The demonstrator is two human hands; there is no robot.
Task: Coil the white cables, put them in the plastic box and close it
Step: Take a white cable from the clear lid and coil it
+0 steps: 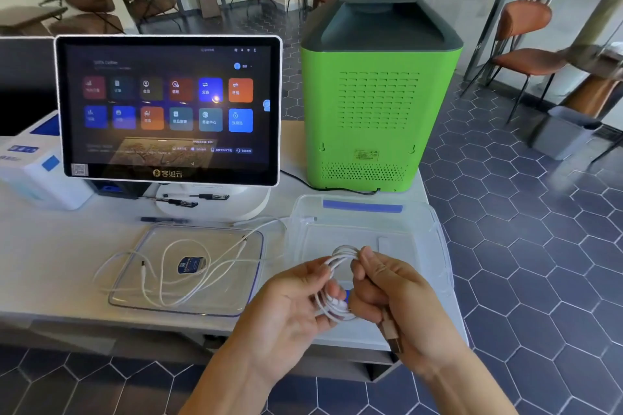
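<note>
Coiled cable [338,280]: a small white loop is held between both hands, above the near part of the plastic box [435,246].
Left hand [286,300]: fingers are curled loosely under the lower turns of the coil, which are pinched against the thumb.
Right hand [387,286]: the upper side of the coil is pinched between thumb and bent fingers; a brownish plug end [392,337] is seen hanging below the palm.
Loose cable [175,266]: a second white cable is left sprawled over the clear lid [249,300], with strands running off it onto the table [60,246].
Plastic box: it is open, standing just right of the lid, in front of the green machine [377,104].
Stage: one cable is judged nearly wound; the other is not yet started, and the box is not closed.
Risk, coil: the turns may spring apart if either pinch is eased before the coil is laid down.
Risk, plug: the hanging end may be caught on the box rim or left outside.
Risk, lid: if the lid is lifted first, the loose cable may be dragged off the table.
</note>
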